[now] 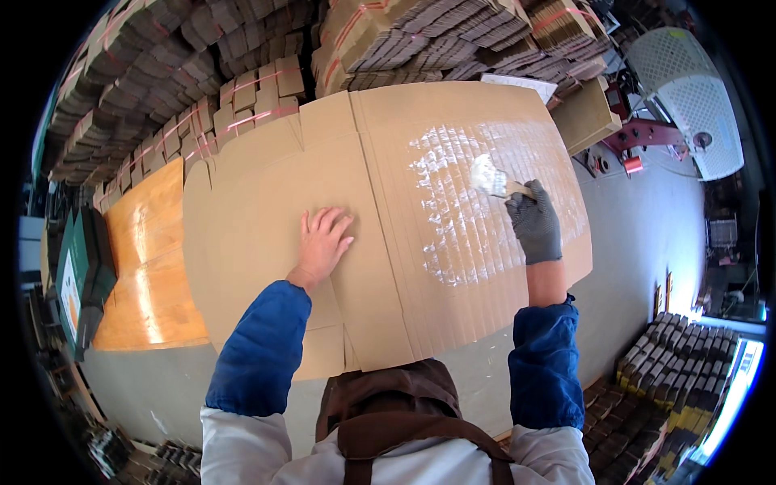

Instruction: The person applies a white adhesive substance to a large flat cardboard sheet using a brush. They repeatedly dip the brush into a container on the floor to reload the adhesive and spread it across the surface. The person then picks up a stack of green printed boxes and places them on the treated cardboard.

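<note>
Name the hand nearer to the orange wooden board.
Left. The bare left hand rests on the cardboard sheet, to the right of the orange wooden board; the gloved right hand, holding the brush, is farther right, over the sheet's white-streaked side.

We count one left hand (323, 244), one right hand (537, 222), one grey glove (540, 236), one brush (490, 176), one large cardboard sheet (275, 202), two blue sleeves (263, 347); cardboard bundles (404, 36): too many to count.
</note>
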Available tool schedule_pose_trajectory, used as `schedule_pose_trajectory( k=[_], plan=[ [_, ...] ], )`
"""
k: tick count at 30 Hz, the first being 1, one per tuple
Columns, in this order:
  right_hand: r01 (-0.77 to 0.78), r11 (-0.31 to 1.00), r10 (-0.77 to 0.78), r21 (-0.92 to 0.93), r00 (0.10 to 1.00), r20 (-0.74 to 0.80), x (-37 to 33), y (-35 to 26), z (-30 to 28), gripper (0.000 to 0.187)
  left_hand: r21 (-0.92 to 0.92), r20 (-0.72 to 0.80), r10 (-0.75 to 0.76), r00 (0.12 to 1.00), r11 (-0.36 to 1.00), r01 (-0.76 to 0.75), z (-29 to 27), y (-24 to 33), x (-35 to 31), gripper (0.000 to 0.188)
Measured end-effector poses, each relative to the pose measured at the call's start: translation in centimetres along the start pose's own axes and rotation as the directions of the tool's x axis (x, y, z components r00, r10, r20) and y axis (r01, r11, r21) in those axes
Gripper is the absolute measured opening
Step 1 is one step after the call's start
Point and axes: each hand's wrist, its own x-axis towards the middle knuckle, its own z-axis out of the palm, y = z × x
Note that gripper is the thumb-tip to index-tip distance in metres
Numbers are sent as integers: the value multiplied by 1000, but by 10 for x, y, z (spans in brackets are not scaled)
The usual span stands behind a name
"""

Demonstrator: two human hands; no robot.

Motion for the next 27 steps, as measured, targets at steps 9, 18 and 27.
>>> schedule_pose_trajectory(
  k=[9, 18, 27],
  plan=[
    [173, 828, -151, -533, 985, 85, 46, 83, 74, 19, -62, 16, 12, 1000, 998, -11, 17, 0, -3, 39],
    [133, 889, -73, -438, 986, 150, 61, 98, 89, 20, -30, 5, 5, 1000, 1000, -5, 24, -9, -5, 46],
    [236, 828, -169, -509, 970, 175, 52, 67, 43, 26, -41, 9, 1, 1000, 999, 0, 20, -7, -5, 44]
  ],
)
